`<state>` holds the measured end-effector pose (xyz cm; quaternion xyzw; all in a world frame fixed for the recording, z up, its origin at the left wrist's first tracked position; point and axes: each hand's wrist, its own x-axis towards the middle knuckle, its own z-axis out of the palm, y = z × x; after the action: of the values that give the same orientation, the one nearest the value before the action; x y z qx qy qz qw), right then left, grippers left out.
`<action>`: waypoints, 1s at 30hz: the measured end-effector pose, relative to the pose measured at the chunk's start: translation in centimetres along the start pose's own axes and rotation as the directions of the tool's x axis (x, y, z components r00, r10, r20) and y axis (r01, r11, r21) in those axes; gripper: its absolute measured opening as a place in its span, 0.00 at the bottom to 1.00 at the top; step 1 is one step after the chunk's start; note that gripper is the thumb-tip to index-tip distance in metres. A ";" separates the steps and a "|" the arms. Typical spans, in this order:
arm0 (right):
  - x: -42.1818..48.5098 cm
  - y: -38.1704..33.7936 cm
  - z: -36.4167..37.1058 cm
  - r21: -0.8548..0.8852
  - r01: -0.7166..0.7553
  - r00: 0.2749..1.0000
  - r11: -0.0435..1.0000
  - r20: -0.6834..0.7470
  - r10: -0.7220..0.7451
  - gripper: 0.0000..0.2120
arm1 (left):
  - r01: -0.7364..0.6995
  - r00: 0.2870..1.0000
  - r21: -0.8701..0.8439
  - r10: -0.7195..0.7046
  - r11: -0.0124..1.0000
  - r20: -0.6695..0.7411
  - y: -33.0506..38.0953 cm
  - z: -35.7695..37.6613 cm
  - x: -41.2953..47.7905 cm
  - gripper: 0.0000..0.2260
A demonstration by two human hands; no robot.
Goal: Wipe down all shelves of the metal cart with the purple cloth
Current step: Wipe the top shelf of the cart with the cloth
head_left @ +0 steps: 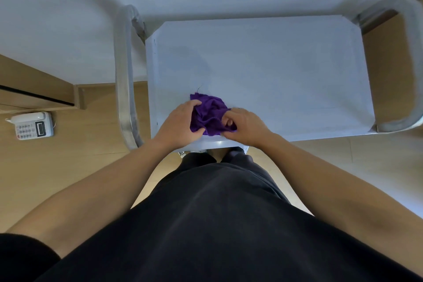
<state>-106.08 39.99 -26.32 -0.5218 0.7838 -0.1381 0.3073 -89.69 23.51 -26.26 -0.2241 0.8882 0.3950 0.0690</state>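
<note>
Head view, looking down. The cloth (210,114) lies bunched on the top shelf (274,64) of the cart (124,71), close to the shelf's near edge. The left hand (178,121) grips the cloth's left side with its fingers curled over the folds. The right hand (247,126) holds the right side, with one fingertip showing among the folds. The two hands sit close together with the cloth between them.

Likely faults from here:
- A wadded cloth meets the metal over a small patch only, so strokes may leave unwiped bands, chiefly in the far corners.
- So near the edge, a pull toward the body could drag the cloth off the shelf.
- A hard push might shift the cart; its feet or wheels are not visible.
- A loose thread at the cloth's far corner may shed lint.
- The lower shelves are hidden beneath the top one and are easily skipped.

A telephone (32,125) lies on the floor at the left.
</note>
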 end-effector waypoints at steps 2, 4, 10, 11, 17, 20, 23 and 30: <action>0.4 -0.7 -0.2 0.088 -0.079 0.995 0.993 -0.050 0.083 0.17 | 0.018 1.000 -0.058 -0.019 0.998 -0.021 0.1 0.6 -0.3 0.32; 1.4 -1.4 -0.6 0.141 -0.134 0.982 0.981 -0.114 0.150 0.15 | 0.044 0.997 -0.094 -0.050 0.995 -0.066 0.4 0.6 0.0 0.30; 4.1 -2.5 -1.9 -0.173 -0.045 0.984 0.984 -0.177 0.014 0.38 | -0.120 0.982 0.182 0.143 0.976 -0.121 1.8 0.6 1.0 0.25; 4.0 -2.4 -2.1 -0.210 -0.011 0.993 0.978 -0.113 -0.013 0.36 | -0.153 0.976 0.210 0.180 0.966 -0.119 1.9 0.7 0.9 0.24; 0.6 -0.1 -0.9 -0.185 0.091 0.979 0.978 -0.161 -0.122 0.09 | -0.215 0.965 0.206 0.240 0.955 -0.102 0.1 1.0 -0.6 0.20; -0.9 0.4 0.6 -0.220 0.124 0.979 0.968 -0.131 -0.155 0.11 | -0.273 0.959 0.289 0.285 0.917 0.002 -1.2 1.4 -1.3 0.15; -1.8 0.0 1.1 -0.183 0.046 0.990 0.982 -0.120 -0.069 0.19 | -0.228 0.974 0.253 0.224 0.940 0.046 -1.5 1.7 -2.0 0.16; -0.2 -2.2 1.7 -0.142 -0.060 0.991 0.988 -0.131 0.041 0.17 | -0.108 0.992 0.235 0.119 0.966 -0.031 -1.1 2.0 -1.0 0.14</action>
<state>-103.39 39.43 -26.41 -0.5127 0.8228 -0.1059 0.2212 -88.37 24.64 -28.08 -0.1720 0.9411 0.2863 0.0522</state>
